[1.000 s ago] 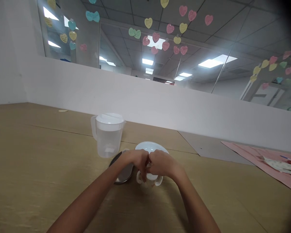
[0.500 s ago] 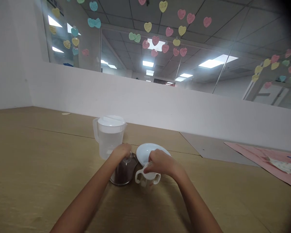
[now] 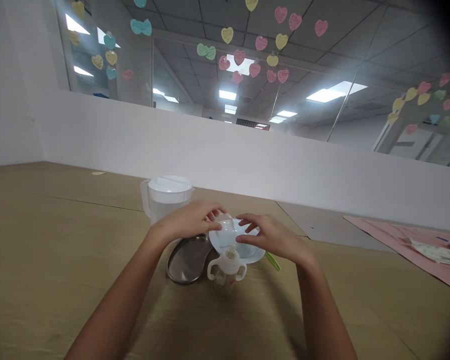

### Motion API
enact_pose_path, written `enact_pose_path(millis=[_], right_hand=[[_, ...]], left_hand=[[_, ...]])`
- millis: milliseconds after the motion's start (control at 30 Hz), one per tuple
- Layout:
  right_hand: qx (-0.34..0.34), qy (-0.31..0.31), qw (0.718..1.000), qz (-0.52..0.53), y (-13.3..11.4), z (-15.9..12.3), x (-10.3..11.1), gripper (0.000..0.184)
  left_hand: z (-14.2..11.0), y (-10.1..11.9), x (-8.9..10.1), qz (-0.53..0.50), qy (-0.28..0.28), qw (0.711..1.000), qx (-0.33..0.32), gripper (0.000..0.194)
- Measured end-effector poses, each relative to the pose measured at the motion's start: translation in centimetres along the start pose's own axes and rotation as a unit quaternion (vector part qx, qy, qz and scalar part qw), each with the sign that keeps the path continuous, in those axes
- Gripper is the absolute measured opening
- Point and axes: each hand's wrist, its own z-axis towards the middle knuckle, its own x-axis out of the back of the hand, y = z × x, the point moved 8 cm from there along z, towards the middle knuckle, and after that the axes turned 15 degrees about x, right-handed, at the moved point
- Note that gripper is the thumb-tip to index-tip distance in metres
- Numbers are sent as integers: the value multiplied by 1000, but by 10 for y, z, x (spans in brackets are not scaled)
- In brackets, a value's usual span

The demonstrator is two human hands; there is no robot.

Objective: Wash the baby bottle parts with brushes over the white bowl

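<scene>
A two-handled baby bottle (image 3: 228, 270) stands upright on the table between my forearms, its top uncovered. My left hand (image 3: 195, 219) holds a clear dome-shaped bottle cap (image 3: 225, 220) between thumb and fingers, above and behind the bottle. Facing it from the right is my right hand (image 3: 272, 236), fingers apart and curved, with nothing visible in them. A white bowl (image 3: 253, 255) sits behind the bottle, partly covered by the cap and my fingers. Left of the bottle lies a kidney-shaped metal dish (image 3: 187, 262).
A lidded plastic pitcher (image 3: 168, 192) stands at the back left, partly behind my left hand. The tip of a green utensil (image 3: 273, 261) shows beside the bowl. A pink cloth (image 3: 390, 232) with items on it lies at the right. A white wall (image 3: 225, 155) borders the table.
My left hand has lifted the clear cap from over the metal dish and brought it right, above the bottle. My right hand has left the bottle's top, moved right and spread its fingers.
</scene>
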Motion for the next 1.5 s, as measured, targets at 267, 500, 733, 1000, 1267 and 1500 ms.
enact_pose_path(millis=[267,500,733,1000,1267,1500], right_hand=[[25,-98,994,-44,-1,1,-21,44],[17,-162,981,-106,14,15,-45,38],[14,-164,978,-128,12,14,-45,36],[1,-161,981,-107,11,16,-45,36],[-53,-189,980,44,31,10,-55,49],[-59,-190,978,68,34,11,-57,54]], left_hand=[[-10,32,-28,72,-37,996,-49,31],[7,19,-45,60,-87,994,-7,30],[11,17,-44,37,-79,996,-14,36],[15,12,-45,44,-81,996,0,35],[23,7,-51,52,-101,994,-4,32],[26,3,-53,47,-101,994,2,33]])
